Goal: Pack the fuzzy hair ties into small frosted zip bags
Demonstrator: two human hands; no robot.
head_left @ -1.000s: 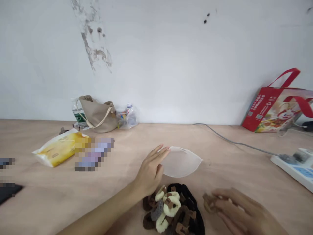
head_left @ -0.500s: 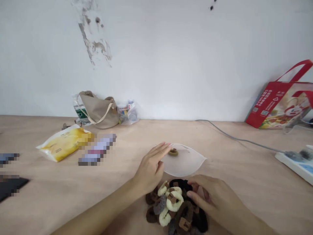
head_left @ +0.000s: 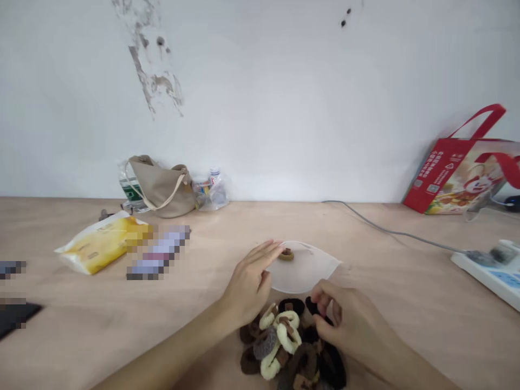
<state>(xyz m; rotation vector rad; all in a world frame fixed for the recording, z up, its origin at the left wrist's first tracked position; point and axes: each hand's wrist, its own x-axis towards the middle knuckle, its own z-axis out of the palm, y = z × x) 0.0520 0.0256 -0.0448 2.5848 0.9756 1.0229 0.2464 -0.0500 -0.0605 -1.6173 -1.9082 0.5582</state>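
Observation:
A pile of fluffy hair ties point(head_left: 289, 346) in black, brown, cream and grey lies at the near edge of the wooden table. My right hand point(head_left: 350, 325) sits on the pile's right side, thumb and fingers pinched on a dark hair tie point(head_left: 316, 307). My left hand point(head_left: 248, 284) rests flat with fingers stretched out, fingertips on the left edge of a translucent white plastic bag point(head_left: 305, 268). One brown hair tie point(head_left: 286, 254) lies on that bag near its far edge.
A beige shoulder bag point(head_left: 162, 187) and small bottles point(head_left: 211, 189) stand against the wall. A yellow packet point(head_left: 99, 248) lies at the left. A grey cable point(head_left: 390, 232) runs to a white power strip point(head_left: 489, 269); a red gift bag point(head_left: 463, 176) stands at far right.
A brown hair tie has appeared on the plastic bag. My right hand moved left from the table onto the pile and pinched a dark tie. My left hand stayed put.

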